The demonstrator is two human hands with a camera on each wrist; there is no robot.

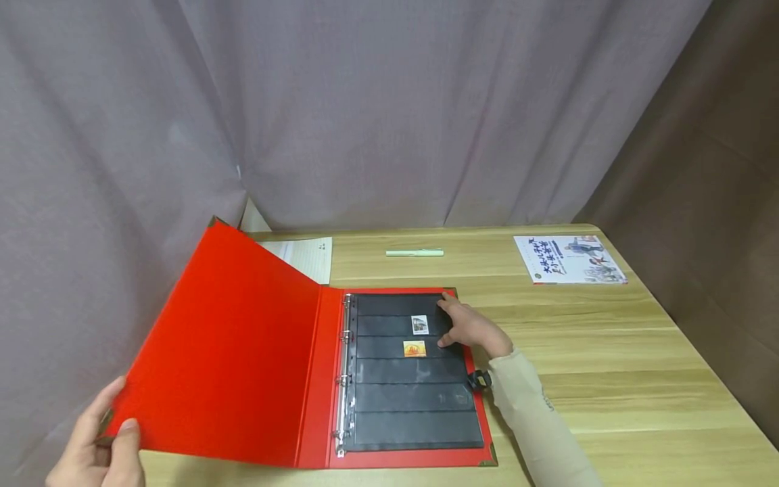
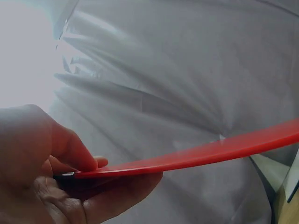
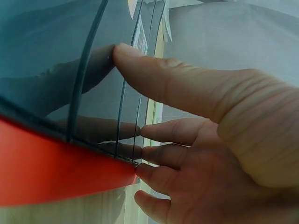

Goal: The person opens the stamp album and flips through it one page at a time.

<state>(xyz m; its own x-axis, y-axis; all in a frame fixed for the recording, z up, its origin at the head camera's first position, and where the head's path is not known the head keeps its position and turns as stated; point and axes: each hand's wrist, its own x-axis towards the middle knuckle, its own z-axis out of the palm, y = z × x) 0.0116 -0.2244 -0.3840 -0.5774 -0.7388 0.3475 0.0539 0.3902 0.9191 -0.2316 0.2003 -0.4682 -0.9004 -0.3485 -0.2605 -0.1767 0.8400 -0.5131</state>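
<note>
A red ring binder (image 1: 316,385) lies open on the wooden table (image 1: 608,358). Its front cover (image 1: 225,358) is lifted at an angle, and my left hand (image 1: 100,450) pinches the cover's lower left corner (image 2: 88,173) between thumb and fingers. A black pocket page (image 1: 408,399) holds two stamps (image 1: 419,325) in its upper rows. My right hand (image 1: 468,328) rests flat on the page's right edge, with straight fingers (image 3: 154,79) pressing the glossy sheet (image 3: 46,65) beside the red back cover (image 3: 51,172).
A green pen (image 1: 414,253) lies at the table's back. A printed booklet (image 1: 569,259) sits at the back right, and white lined paper (image 1: 307,255) lies behind the binder. A grey curtain (image 1: 365,108) hangs behind the table.
</note>
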